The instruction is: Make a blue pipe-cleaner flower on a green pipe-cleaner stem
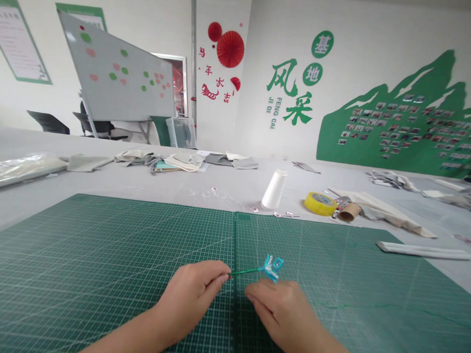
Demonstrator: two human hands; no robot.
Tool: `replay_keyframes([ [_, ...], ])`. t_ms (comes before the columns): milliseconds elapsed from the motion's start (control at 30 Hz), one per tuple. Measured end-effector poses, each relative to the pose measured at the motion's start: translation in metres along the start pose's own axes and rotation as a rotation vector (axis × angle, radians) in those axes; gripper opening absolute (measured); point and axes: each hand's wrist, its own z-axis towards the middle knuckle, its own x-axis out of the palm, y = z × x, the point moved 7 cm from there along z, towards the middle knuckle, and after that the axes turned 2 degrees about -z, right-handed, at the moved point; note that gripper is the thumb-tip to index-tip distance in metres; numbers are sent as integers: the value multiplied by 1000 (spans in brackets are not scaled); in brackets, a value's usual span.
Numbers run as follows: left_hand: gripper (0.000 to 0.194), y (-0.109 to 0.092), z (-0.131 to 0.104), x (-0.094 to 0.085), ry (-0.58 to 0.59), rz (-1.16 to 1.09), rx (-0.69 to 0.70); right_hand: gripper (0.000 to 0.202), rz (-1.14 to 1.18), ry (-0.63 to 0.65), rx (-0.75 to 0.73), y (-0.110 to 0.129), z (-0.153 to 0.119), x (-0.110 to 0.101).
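A small blue beaded flower (271, 267) on a green stem (247, 272) lies level above the green cutting mat (99, 254). My left hand (193, 294) pinches the stem's left end between thumb and fingertips, with a tiny red spot at the fingertips. Just below the flower, my right hand (282, 308) has its fingers bent and pressed together; what they hold, if anything, is hidden. A thin green thread (382, 306) runs across the mat to the right of my right hand.
Beyond the mats stand a white thread cone (274, 189), a yellow tape roll (320, 203) and a cardboard tube (349, 212). Fabric pieces (185, 161) lie along the table's back. A rolled white cloth (423, 251) rests on the right mat's edge.
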Motion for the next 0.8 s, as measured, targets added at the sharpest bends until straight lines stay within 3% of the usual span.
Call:
replay_keyframes([
  [333,21,2,6,4,51,-209,-75,24,-111,18,-26,2,1,7],
  [800,23,11,4,16,211,-433,-227,24,-118,42,-18,2,3,8],
])
